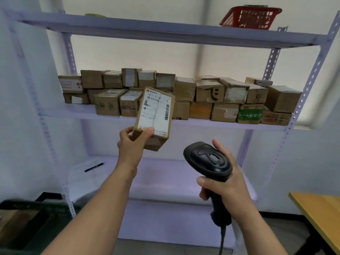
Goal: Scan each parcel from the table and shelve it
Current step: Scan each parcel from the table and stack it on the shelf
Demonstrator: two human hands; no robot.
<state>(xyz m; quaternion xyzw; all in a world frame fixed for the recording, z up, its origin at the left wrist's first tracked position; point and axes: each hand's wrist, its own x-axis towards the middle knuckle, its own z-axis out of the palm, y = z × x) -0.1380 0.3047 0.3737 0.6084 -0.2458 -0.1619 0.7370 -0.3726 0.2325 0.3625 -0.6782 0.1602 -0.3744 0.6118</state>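
The parcel (155, 115), a small brown cardboard box, carries a white shipping label that covers most of its facing side. The label has a red strip at its top left corner, a line of large digits that seems to begin "50", and a barcode running down its right edge. The smaller print is too blurred to read.

Behind it, the middle shelf (220, 124) holds a row of stacked parcels (128, 83), two high and running from left to right. One box (209, 93) bears black marker strokes shaped like an "E" with a curve below. Another box (249, 115) in the lower tier has a green label with white writing that cannot be read.

A red basket (250, 17) stands on the top shelf at the right; its contents cannot be made out. A dark crate (27, 207) at the near left seems to hold brown cardboard.

On the lower shelf at the left, a black pen (94, 167) lies on a sheet of paper (82, 179). The corner of a yellow desk (320, 212) shows at the near right.

The left hand (131, 139) is raised in front of the middle shelf. It grips the parcel's lower left corner, thumb on the label face and fingers behind, with the parcel tilted slightly right.

The right hand (226, 183), lower and nearer, is wrapped round the handle of a black scanner (207, 161), whose head points up and away, toward the shelf.
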